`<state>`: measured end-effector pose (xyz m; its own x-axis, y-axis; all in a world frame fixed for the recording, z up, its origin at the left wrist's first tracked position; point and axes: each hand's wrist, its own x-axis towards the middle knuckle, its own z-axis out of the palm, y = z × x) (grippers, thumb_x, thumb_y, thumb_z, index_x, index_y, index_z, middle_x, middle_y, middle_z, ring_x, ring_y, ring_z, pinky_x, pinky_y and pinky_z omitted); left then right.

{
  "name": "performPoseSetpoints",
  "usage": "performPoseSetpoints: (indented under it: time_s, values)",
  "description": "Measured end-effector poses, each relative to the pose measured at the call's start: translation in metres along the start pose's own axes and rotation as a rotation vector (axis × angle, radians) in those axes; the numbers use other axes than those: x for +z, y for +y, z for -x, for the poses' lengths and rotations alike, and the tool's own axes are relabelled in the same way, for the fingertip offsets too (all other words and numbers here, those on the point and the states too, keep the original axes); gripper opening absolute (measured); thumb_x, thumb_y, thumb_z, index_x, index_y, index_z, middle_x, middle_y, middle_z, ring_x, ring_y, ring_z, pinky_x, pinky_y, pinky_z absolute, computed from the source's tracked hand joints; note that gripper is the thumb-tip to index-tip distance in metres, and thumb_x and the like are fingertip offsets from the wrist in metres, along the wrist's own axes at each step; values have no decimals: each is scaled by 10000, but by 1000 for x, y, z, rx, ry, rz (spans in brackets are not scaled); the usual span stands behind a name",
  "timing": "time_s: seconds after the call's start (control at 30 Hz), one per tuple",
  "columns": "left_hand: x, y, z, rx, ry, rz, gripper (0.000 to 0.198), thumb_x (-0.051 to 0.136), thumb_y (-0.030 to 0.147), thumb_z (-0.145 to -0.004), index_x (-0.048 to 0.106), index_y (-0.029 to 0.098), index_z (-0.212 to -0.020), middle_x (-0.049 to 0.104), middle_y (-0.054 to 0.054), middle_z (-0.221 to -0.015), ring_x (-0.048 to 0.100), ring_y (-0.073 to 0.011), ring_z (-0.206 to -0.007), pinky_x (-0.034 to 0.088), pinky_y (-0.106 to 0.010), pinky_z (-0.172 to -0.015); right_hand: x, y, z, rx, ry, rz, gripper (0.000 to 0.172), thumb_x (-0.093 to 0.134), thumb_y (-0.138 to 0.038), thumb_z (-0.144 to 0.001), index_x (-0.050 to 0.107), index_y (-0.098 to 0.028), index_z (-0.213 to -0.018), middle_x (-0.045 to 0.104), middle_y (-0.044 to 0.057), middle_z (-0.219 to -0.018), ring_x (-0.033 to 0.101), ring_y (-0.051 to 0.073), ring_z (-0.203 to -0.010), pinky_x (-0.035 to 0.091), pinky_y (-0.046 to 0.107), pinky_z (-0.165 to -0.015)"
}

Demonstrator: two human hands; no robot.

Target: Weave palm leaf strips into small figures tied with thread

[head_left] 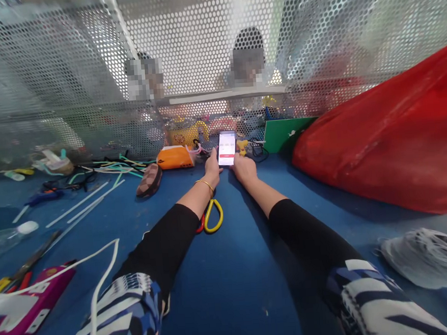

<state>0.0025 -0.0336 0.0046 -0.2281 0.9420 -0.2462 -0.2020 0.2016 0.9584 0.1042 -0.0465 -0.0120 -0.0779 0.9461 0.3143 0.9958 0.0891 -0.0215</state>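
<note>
Both my arms reach forward over a blue table [232, 289]. Between my hands stands a smartphone [226, 148], upright, its lit screen showing a timer with a red button. My left hand [212, 166] grips the phone's left edge, a gold bangle on its wrist. On the other side, my right hand [243, 167] holds the right edge, fingers curled against it. Scissors with yellow and red handles [210, 217] lie under my left forearm.
A big red plastic bag [389, 135] fills the right side. An orange pouch [175, 157], a brown checked case [149, 181], white sticks, cables, a plastic bottle [6, 238] and a pink case [26, 306] lie left. A perforated metal screen [207, 51] closes the back; two people sit behind it.
</note>
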Motion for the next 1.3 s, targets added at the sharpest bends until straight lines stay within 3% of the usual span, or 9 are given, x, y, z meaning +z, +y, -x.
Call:
performPoseSetpoints:
  time_s: [0.4, 0.83, 0.97, 1.13, 1.3]
  values:
    - [-3, 6, 6, 6, -37, 34, 415, 418, 489, -962, 673, 230, -1161, 718, -66, -1184, 641, -231, -1137, 511, -320, -839, -12, -3, 10, 19, -61, -49, 268, 610, -259, -908, 537, -99, -1111, 696, 221, -1103, 700, 253, -987, 505, 291, -792]
    - [-9, 6, 6, -30, 5, -2, 466, 438, 520, -949, 664, 157, -1135, 676, -146, -1240, 636, -276, -1144, 540, -345, -814, -18, -5, 14, 123, -115, -176, 306, 618, -294, -901, 537, -109, -1131, 695, 219, -1145, 681, 259, -1041, 484, 281, -795]
    - [-11, 6, 3, -55, 9, 8, 486, 437, 527, -945, 650, 146, -1157, 637, -155, -1307, 637, -265, -1138, 539, -302, -736, -13, -4, 10, 232, -123, -274, 318, 659, -284, -864, 576, -125, -1126, 715, 179, -1126, 691, 257, -1004, 487, 294, -775]
    - [-10, 2, -2, -55, -13, -1, 504, 431, 560, -937, 663, 143, -1099, 654, -141, -1286, 660, -253, -1084, 500, -268, -653, -7, 3, 10, 234, -109, -347, 317, 692, -297, -828, 630, -190, -1121, 730, 80, -1134, 675, 219, -1046, 487, 275, -793]
    - [-14, 2, -5, 17, 1, 2, 569, 480, 653, -871, 684, 146, -1027, 723, -144, -1128, 656, -264, -1079, 488, -265, -681, -5, 2, 12, 209, -77, -410, 334, 644, -283, -857, 624, -206, -1181, 716, 59, -1177, 663, 189, -1054, 481, 256, -809]
